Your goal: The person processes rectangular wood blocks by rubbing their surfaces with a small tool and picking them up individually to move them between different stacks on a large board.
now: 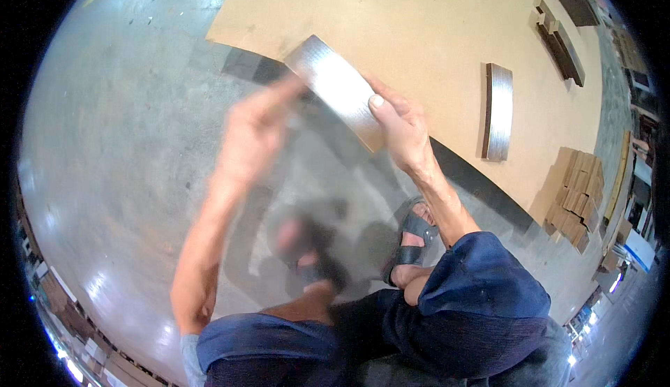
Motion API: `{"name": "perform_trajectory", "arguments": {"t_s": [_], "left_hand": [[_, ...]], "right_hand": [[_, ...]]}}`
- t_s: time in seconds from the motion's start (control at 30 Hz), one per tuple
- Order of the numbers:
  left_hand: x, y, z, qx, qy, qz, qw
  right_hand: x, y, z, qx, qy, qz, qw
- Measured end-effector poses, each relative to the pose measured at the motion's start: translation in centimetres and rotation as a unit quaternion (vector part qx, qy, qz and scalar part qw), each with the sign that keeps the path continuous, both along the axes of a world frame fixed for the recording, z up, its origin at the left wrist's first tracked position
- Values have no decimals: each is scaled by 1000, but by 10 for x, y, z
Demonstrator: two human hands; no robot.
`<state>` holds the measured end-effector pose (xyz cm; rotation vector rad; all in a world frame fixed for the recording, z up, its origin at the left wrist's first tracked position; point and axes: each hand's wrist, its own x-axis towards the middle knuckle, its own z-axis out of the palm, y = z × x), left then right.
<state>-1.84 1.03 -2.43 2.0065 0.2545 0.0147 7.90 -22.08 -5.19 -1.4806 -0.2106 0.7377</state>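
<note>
My right hand [403,125] grips a flat, silvery rectangular slab [336,92] by its right edge, thumb on top and fingers underneath. The slab is tilted over the near edge of a large tan board [391,17]. By the slab's left edge is my left hand [258,132], its fingers smeared by motion, so I cannot tell whether it holds the slab. Another slab with a silvery top and dark brown side [498,111] lies on the board to the right.
Farther right on the board lie dark brown strips [560,45]. Stacked brown pieces [576,191] stand near its right corner. Grey floor [125,150] spreads to the left, and my sandalled feet [413,237] are below the board's near edge.
</note>
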Motion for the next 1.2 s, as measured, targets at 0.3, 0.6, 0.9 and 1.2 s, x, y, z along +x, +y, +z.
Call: {"name": "perform_trajectory", "arguments": {"t_s": [0.3,0.6,0.9,1.2], "left_hand": [[37,35,1,59,83,163,981],[-11,-46,0,69,20,-116,991],[15,28,-12,102,4,172,980],[-1,-22,-24,284,39,117,951]], "right_hand": [[7,-4,4,-20,-25,19,999],[1,-5,-4,-17,-27,3,999],[4,-9,-4,-13,-27,14,999],[1,-11,-7,-45,-59,5,997]]}}
